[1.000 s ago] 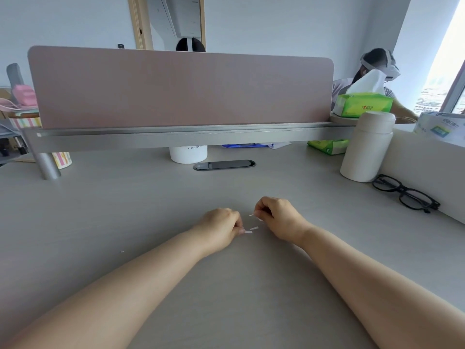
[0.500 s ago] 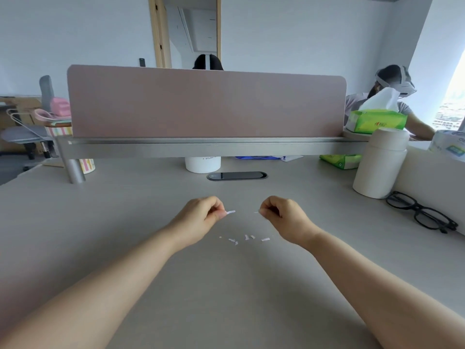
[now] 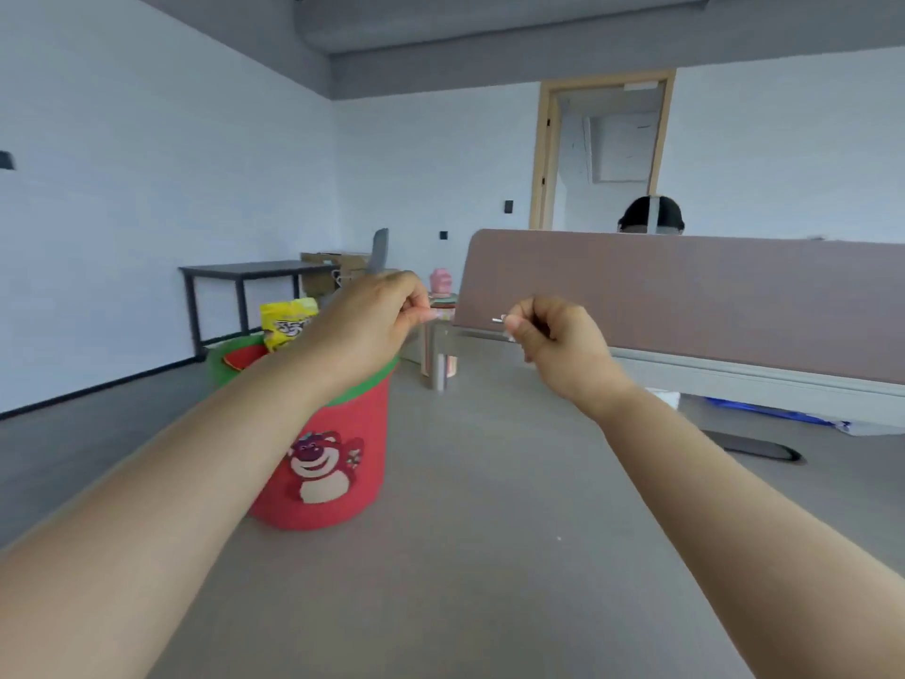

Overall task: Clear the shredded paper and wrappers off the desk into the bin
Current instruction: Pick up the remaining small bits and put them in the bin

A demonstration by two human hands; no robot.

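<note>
A red bin (image 3: 338, 463) with a green rim and a bear picture stands at the desk's left edge. A yellow wrapper (image 3: 286, 323) sticks up out of it. My left hand (image 3: 372, 321) is raised over the bin's right rim, its fingertips pinched together; what they hold is too small to tell. My right hand (image 3: 553, 340) hovers above the desk to the right of the bin, pinching a small white paper shred (image 3: 498, 320). One tiny white scrap (image 3: 559, 538) lies on the grey desk (image 3: 489, 580).
A pink divider panel (image 3: 685, 296) on a metal rail runs along the desk's far side, with a person's head behind it. A black cable slot (image 3: 754, 448) and blue papers (image 3: 774, 416) sit at the right. A dark side table (image 3: 254, 286) stands by the wall.
My view has swung left from the desk's middle to the bin. Both hands have lifted off the desk and moved left, still pinched; the small scraps on the desk are out of view.
</note>
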